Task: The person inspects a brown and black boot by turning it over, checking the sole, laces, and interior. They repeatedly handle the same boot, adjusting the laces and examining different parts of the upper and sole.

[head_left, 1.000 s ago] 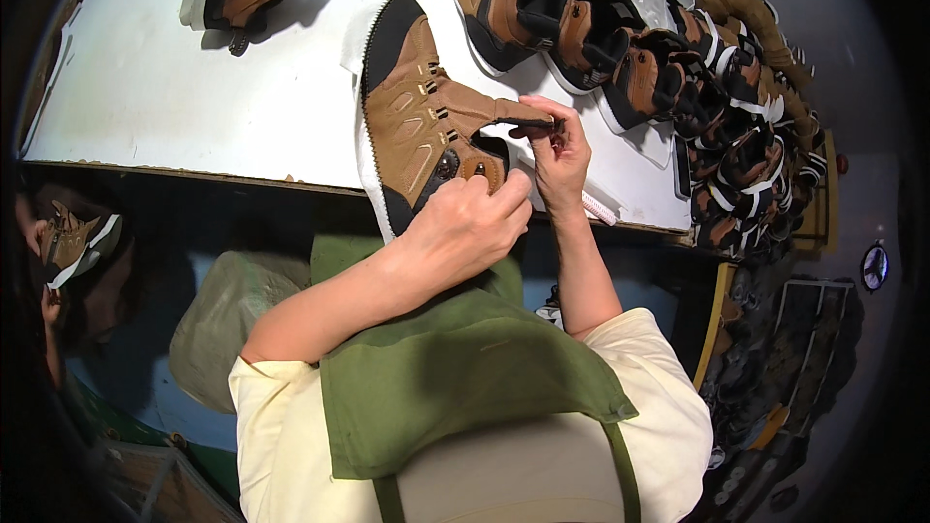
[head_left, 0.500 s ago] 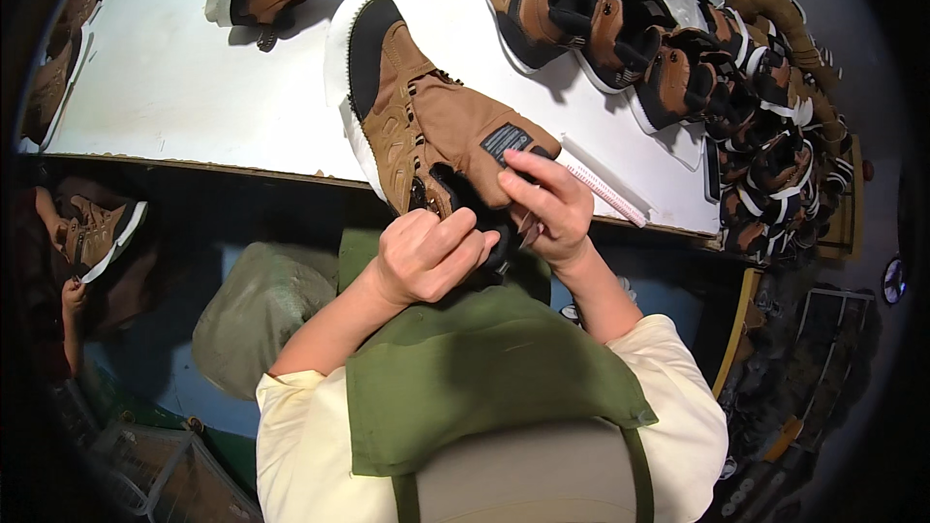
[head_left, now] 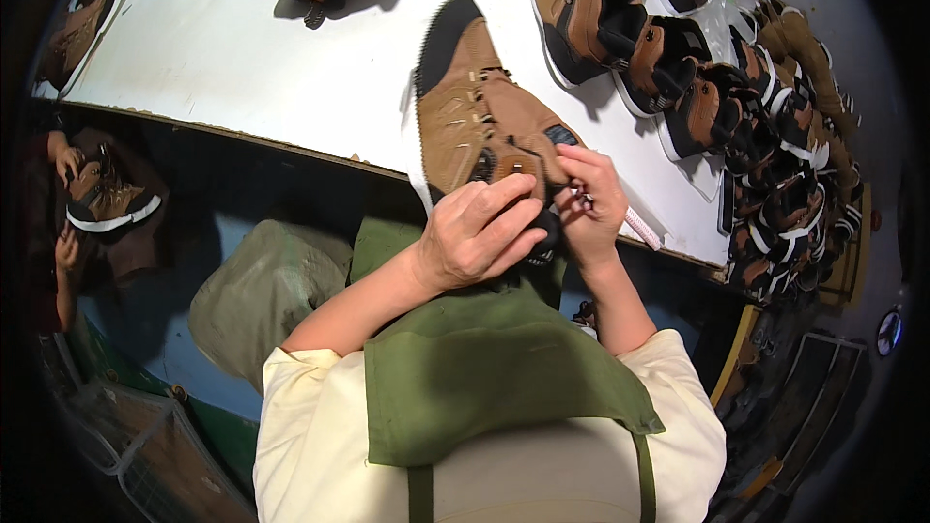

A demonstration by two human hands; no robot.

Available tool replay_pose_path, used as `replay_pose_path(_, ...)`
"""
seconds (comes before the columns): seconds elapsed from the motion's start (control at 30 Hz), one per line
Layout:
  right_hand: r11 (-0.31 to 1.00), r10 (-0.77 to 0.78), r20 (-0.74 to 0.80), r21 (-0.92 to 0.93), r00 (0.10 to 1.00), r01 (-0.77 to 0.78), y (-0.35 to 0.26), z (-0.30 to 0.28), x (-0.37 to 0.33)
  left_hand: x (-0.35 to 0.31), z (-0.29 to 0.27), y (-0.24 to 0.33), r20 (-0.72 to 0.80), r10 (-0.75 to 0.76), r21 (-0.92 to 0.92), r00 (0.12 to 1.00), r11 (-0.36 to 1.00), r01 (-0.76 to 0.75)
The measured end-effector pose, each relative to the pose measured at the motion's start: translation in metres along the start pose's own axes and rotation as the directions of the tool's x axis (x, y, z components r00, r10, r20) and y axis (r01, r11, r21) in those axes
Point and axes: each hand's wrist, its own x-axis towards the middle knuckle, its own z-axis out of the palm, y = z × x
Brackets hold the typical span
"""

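Curling closed over the collar of a brown boot (head_left: 475, 121) lying at the white worktop's (head_left: 242, 68) near edge, the left hand (head_left: 480, 232) grips it while the right hand (head_left: 591, 208) pinches its tongue (small dark rectangular label (head_left: 562, 135) there).

Shoe workshop — rows of brown boots (head_left: 678, 58) on a white worktable (head_left: 223, 58).

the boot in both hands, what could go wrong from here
The boot hangs partly over the table edge, propped only by the left hand and right hand; a loose grip could let it tip off. The right fingers work close by the tongue, where they might get pinched. The pink-and-white stick at the edge could get knocked off.
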Motion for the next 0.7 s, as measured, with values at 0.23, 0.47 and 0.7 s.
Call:
replay_pose_path(0.23,0.869,0.352,0.039,0.358,0.935,-0.342,0.038,-0.013,-0.022,-0.008,-0.027,-0.034,-0.231,-0.637,0.002,0.735,0.755,0.655)
replay_pose_path(0.47,0.944,0.286,0.036,0.164,0.958,-0.288,0.033,-0.017,-0.016,0.018,-0.031,-0.07,0.076,-0.887,-0.236,0.456,0.428,0.873)
replay_pose_path(0.7,0.919,0.364,0.039,0.149,0.931,-0.365,0.011,-0.025,-0.015,0.04,-0.027,-0.081,0.009,-0.742,0.08,0.67,0.669,0.739)
